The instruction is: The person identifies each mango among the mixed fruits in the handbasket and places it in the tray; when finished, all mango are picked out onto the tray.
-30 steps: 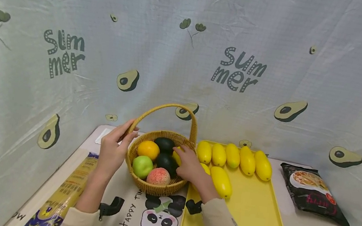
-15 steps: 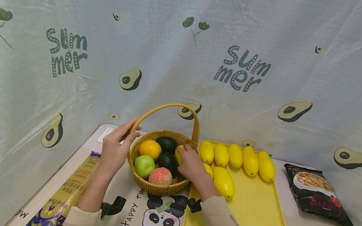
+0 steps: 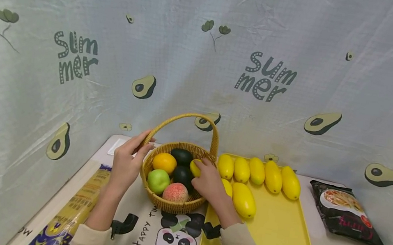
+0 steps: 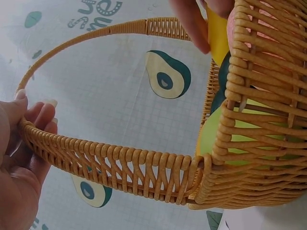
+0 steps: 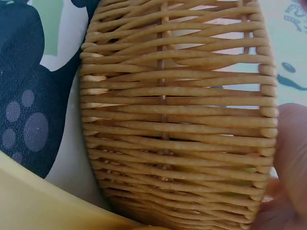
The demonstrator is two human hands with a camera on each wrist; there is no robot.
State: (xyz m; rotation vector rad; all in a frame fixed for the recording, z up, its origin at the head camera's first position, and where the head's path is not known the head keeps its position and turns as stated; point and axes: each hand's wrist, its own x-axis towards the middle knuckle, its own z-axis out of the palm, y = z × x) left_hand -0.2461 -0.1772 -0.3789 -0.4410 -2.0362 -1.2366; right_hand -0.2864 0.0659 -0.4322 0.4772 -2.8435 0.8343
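Note:
A woven basket (image 3: 169, 207) stands on the table with a tall arched handle (image 3: 183, 116). My left hand (image 3: 126, 167) holds the left side of that handle; in the left wrist view it lies between thumb and fingers. Inside the basket are an orange (image 3: 164, 162), a green apple (image 3: 158, 181), a peach (image 3: 176, 193) and two dark green avocados (image 3: 181, 156). Over the basket's right part, my right hand (image 3: 211, 185) grips a yellow fruit (image 3: 196, 168), partly hidden by the fingers. Basket wicker (image 5: 177, 115) fills most of the right wrist view.
Right of the basket lies a yellow tray (image 3: 271, 231) with several long yellow fruits (image 3: 244, 200) at its back and left. A black snack bag (image 3: 348, 217) is farther right. A noodle packet (image 3: 74, 210) lies at left. A patterned curtain (image 3: 181, 66) rises behind the table.
The whole head view has shifted slightly, moving the scene a little to the right. My right hand keeps its grip on the yellow fruit, and my left hand stays on the handle.

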